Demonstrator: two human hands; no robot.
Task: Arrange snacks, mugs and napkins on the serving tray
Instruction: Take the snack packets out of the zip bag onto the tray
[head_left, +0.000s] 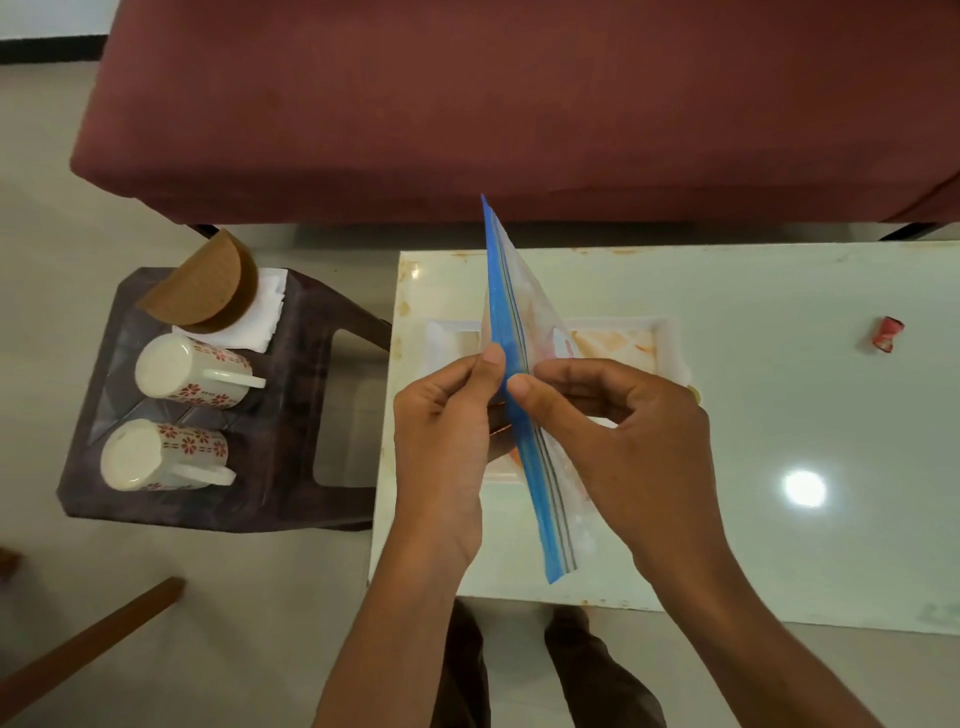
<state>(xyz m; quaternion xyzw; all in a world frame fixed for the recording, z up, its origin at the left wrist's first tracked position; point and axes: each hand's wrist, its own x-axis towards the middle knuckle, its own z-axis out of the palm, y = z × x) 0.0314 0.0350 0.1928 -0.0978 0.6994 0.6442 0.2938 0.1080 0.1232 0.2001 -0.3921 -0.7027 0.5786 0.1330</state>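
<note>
Head view: zip bag (511, 332) with a blue seal stands on edge above the tray (660, 338), pinched at its seal between left hand (441, 431) and right hand (623, 436) fingers. Beneath them lies the white worktop (779, 415). Left of the fingers, two mugs (192, 371) and napkins (260, 312) sit on a stool (291, 467). Right, a red wrapper (888, 335). No writing is legible.

- We see our left hand (441, 441) and right hand (634, 441) bare, with no rings, watch or sleeves on the forearms.
- At the lower centre of the frame, our legs wear dark brown trousers (597, 670).
</note>
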